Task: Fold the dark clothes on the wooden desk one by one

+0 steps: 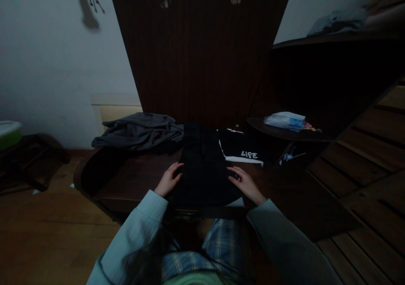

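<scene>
Past the checked shirt (221, 243), the left hand (169, 178) and right hand (247, 185) rest with fingers loose on the black cloth (204, 171) on the table (126, 179), likely smoothing it; folding needs its edges pinched.

One camera, worn on the person's head, looks forward and steeply down across the dark rounded wooden table (126, 184). It faces the tall dark brown wooden wardrobe door (199, 53), pale grey wall (47, 65) at left, dark wooden shelves (329, 37) at right. It sits close: the left hand (169, 178) and right hand (247, 186) lie just below frame centre.
</scene>
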Available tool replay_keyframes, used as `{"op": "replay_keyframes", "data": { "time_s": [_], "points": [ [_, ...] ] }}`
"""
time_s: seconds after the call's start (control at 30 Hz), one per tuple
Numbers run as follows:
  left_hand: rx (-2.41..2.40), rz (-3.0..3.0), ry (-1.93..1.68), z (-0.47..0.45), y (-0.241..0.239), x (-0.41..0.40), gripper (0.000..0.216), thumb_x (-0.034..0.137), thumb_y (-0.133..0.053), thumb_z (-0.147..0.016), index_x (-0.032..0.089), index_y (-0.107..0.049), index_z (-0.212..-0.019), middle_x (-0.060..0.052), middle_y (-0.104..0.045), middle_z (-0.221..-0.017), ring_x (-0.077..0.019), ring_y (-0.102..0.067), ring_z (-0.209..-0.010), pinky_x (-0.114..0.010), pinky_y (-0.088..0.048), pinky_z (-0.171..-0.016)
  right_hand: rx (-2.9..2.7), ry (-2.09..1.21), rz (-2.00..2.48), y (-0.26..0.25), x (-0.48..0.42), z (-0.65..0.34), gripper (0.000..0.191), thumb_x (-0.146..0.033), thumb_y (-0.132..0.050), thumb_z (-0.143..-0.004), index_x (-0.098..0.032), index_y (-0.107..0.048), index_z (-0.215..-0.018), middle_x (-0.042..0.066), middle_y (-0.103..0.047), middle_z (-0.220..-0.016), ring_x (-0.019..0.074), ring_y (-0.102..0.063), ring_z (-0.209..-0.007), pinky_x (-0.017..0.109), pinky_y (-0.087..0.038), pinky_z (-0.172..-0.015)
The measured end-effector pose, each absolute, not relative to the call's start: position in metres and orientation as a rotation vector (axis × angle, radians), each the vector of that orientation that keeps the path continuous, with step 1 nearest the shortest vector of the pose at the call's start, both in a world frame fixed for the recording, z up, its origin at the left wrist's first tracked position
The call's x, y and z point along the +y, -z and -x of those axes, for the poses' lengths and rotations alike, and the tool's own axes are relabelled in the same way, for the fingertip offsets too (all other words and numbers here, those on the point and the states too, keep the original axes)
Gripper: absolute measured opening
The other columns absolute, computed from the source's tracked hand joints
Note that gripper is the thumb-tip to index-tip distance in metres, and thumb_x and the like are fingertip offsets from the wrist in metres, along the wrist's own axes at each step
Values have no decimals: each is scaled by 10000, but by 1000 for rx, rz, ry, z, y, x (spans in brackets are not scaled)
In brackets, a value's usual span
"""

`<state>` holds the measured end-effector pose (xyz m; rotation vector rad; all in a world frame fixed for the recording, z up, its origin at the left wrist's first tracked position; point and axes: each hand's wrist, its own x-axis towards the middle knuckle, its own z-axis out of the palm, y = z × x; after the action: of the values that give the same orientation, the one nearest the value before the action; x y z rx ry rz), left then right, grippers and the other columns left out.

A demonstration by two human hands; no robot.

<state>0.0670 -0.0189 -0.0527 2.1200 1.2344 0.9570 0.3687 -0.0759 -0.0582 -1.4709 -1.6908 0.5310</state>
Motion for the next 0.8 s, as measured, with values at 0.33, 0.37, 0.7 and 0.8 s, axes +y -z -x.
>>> {"op": "replay_keyframes", "data": {
  "time_s": [0.33,0.37,0.7,0.8],
  "points": [
    [1189,-2169,-988,-66,65,-9,562,92,-389,-687,166,-415,-1243,-69,-411,-1317,-177,-329,-1240,-367,-251,-1041,-1769,-343,1545,67,-68,-369,426,-394,-516,-722,-238,-547,-1117,72,-532,-1138,237,-478,-1054,397,-379,-901],
    [1184,-2171,-993,-67,66,-7,568,82,-390,-679,172,-418,-1239,-66,-420,-1309,-174,-341,-1232,-365,-256,-1039,-1766,-331,1558,68,-67,-369,439,-403,-523,-714,-232,-545,-1118,76,-537,-1124,239,-482,-1043,401,-377,-905],
    [1515,-1950,-1203,-57,55,-32,384,264,-455,-745,163,-488,-1114,-38,-597,-840,-146,-578,-767,-280,-464,-727,-1290,-595,1582,59,-91,-376,515,-573,-501,-650,-162,-571,-952,14,-562,-617,158,-548,-601,298,-452,-613],
    [1574,-1884,-1104,-51,49,-58,376,355,-417,-777,152,-500,-1082,20,-548,-621,-122,-545,-571,-232,-448,-571,-1302,-745,1555,53,-116,-374,505,-567,-511,-641,-160,-562,-936,-11,-538,-527,160,-546,-563,284,-432,-574]
  ]
}}
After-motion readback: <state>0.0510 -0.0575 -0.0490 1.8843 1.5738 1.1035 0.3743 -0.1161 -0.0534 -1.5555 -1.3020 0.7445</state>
